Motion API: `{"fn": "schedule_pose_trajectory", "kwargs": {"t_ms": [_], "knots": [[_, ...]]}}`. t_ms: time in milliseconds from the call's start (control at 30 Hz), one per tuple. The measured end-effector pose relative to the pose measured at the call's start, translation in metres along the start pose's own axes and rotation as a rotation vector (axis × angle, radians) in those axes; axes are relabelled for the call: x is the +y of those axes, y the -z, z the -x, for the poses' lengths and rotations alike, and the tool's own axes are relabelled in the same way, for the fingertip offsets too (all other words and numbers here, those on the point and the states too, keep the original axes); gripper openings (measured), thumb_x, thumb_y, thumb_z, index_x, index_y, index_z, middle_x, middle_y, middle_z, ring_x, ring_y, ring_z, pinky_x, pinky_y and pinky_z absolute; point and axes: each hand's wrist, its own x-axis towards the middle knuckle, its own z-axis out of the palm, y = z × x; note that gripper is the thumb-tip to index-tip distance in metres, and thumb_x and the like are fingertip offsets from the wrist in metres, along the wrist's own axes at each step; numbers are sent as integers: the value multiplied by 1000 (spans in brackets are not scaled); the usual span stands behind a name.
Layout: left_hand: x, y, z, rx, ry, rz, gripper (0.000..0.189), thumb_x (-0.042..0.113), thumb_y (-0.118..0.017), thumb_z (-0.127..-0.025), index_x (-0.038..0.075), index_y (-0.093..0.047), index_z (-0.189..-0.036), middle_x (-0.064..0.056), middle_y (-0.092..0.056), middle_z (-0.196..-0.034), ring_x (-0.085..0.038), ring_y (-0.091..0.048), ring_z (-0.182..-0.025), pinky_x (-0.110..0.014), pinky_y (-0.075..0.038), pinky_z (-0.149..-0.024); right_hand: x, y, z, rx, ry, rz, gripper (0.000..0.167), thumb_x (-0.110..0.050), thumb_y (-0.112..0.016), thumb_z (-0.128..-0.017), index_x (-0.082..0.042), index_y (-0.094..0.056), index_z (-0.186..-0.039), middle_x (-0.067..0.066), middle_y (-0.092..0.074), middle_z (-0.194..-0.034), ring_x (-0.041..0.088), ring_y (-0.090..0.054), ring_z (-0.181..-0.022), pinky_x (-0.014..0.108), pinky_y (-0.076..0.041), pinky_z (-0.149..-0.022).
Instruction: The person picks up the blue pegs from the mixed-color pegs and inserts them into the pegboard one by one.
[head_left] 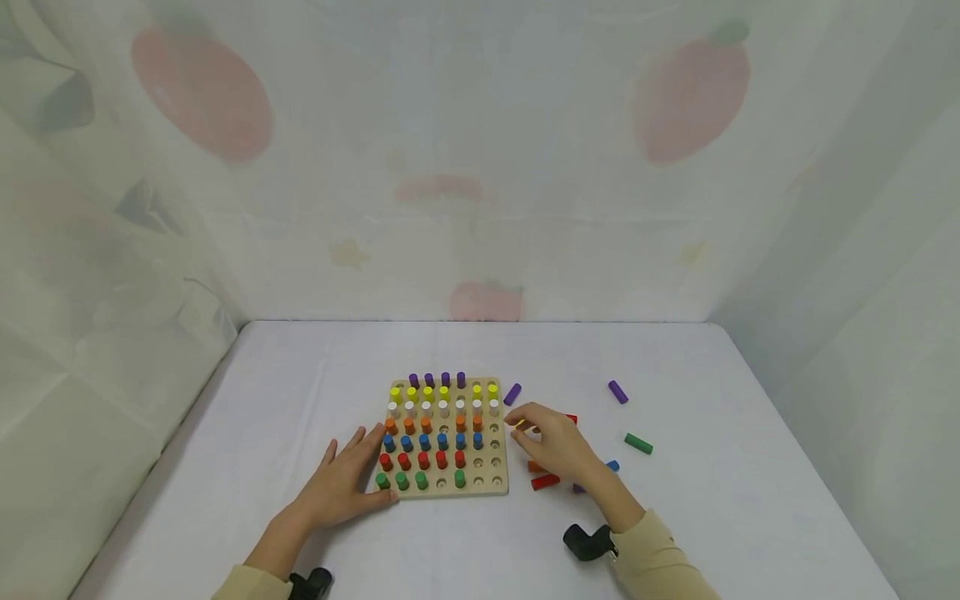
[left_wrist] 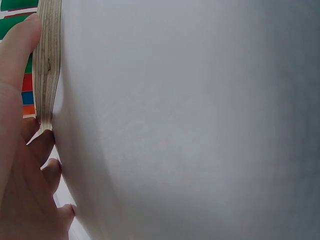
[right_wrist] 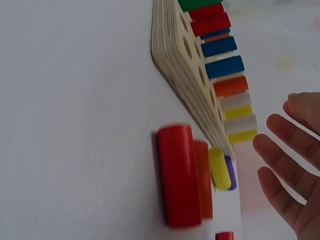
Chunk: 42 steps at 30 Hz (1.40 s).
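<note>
A wooden peg board (head_left: pixel 470 493) lies on the table with rows of purple, yellow, white, orange, blue, red and green pegs standing in its holes. My left hand (head_left: pixel 341 487) rests at its near left corner, thumb against the front edge and fingers spread along the left side. To the right of the board is my right hand (head_left: pixel 558 446), fingers slightly bent above the loose pegs. In the right wrist view nothing shows between those fingers (right_wrist: pixel 285 147). A yellow peg (right_wrist: pixel 220 169) lies under that hand, next to an orange peg (right_wrist: pixel 203 180) and a red peg (right_wrist: pixel 180 175).
Around the right hand lie more loose pegs, among them a red peg (head_left: pixel 545 482) and a blue peg (head_left: pixel 612 466). Farther off are a green peg (head_left: pixel 638 443) and two purple pegs, one (head_left: pixel 512 394) beside the board. White cloth (head_left: pixel 480 250) hangs behind the table.
</note>
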Motion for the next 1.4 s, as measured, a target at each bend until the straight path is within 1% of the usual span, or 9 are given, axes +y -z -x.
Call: {"fn": "schedule_pose_trajectory", "kwargs": {"t_ms": [100,333,567,667,900,1167,1400], "knots": [[-1,-1,-1,-3,7,-1,107,71,-64,-65,17,-22,-148,-6,-32,-148,-32,-20,-139,-63,-5,-108,6,7,6,-7,-5,28,22,-14,-65,-85,-17,-62,-107,-7,-64,-102,6,-62,-91,27,-54,-78],[-2,-3,-1,11,-7,6,107,71,-65,-64,16,-24,-147,-8,-35,-147,-36,-22,-138,-65,-7,-107,24,24,22,-41,-46,93,24,-19,-65,-85,-20,-61,-109,-9,-64,-104,6,-61,-93,26,-54,-79],[-2,-2,0,2,2,4,107,71,-64,-65,17,-22,-148,-6,-33,-148,-33,-21,-139,-63,-6,-108,38,39,38,-53,-24,80,26,-15,-67,-84,-12,-62,-109,-1,-65,-104,13,-62,-93,33,-55,-79],[-2,-3,0,9,-7,9,107,71,-64,-65,17,-23,-148,-7,-34,-148,-34,-22,-138,-64,-7,-107,43,45,43,-54,-23,101,28,-16,-68,-83,-12,-62,-110,-2,-65,-104,14,-61,-93,33,-55,-78],[-3,-4,-1,6,4,8,107,72,-64,-65,19,-21,-148,-4,-32,-149,-32,-20,-139,-63,-5,-108,53,58,55,-55,-41,149,32,-17,-71,-81,-14,-62,-111,-3,-64,-103,15,-60,-94,33,-54,-79],[-3,-4,0,15,-8,13,108,71,-64,-64,18,-22,-148,-7,-34,-148,-35,-21,-138,-65,-6,-107,62,66,67,-98,-74,163,35,-18,-71,-80,-16,-61,-113,-4,-63,-105,14,-59,-94,35,-53,-82],[-3,-3,-1,1,10,11,108,72,-63,-64,20,-21,-148,-4,-32,-149,-32,-20,-139,-62,-5,-109,66,66,75,-133,-83,196,34,-19,-73,-78,-16,-62,-110,-8,-62,-100,11,-57,-92,30,-53,-80]]}}
